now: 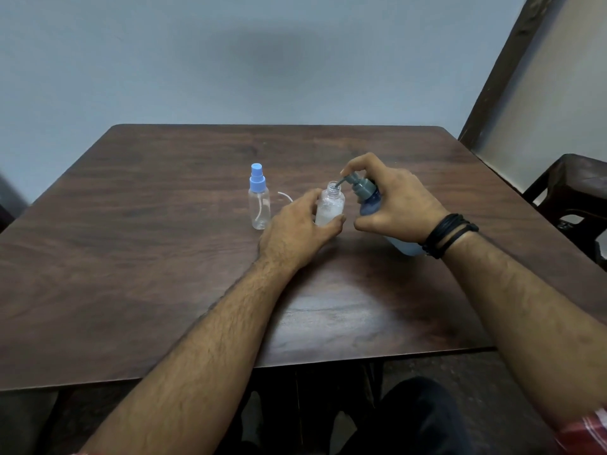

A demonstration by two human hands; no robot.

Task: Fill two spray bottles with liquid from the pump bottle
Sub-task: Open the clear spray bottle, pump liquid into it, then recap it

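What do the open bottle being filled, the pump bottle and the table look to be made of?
Open spray bottle: clear, glossy plastic, probably; the liquid shows through.
Pump bottle: translucent blue plastic with a matte grey pump head, apparently.
Table: dark wood or wood-grain laminate, slightly glossy; I cannot tell which.

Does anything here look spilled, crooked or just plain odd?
No spill shows on the table. The pump bottle is tipped over, its spout in the open bottle, deliberately, it seems. A thin white tube lies loose behind the left hand.
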